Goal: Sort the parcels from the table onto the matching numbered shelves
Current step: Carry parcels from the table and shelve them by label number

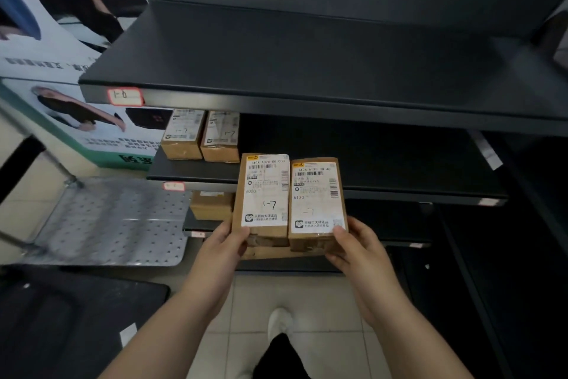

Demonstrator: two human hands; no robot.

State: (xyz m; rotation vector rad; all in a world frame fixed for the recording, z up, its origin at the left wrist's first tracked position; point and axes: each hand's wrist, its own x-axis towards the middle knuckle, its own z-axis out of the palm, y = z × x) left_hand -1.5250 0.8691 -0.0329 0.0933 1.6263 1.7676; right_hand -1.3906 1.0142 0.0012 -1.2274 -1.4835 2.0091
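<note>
Several dark metal shelves (276, 50), tiled floor (307, 295)

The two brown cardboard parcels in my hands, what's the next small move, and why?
Probably push the left brown cardboard parcel and the right brown cardboard parcel forward onto the dark metal shelf behind them, beside the two brown boxes already there. All four show handwritten 1-7; that shelf's red-edged tag is too blurred to read.

Pale tiled floor (307, 292) — perforated metal trolley (116, 222) left, posters (46, 10) behind.
</note>
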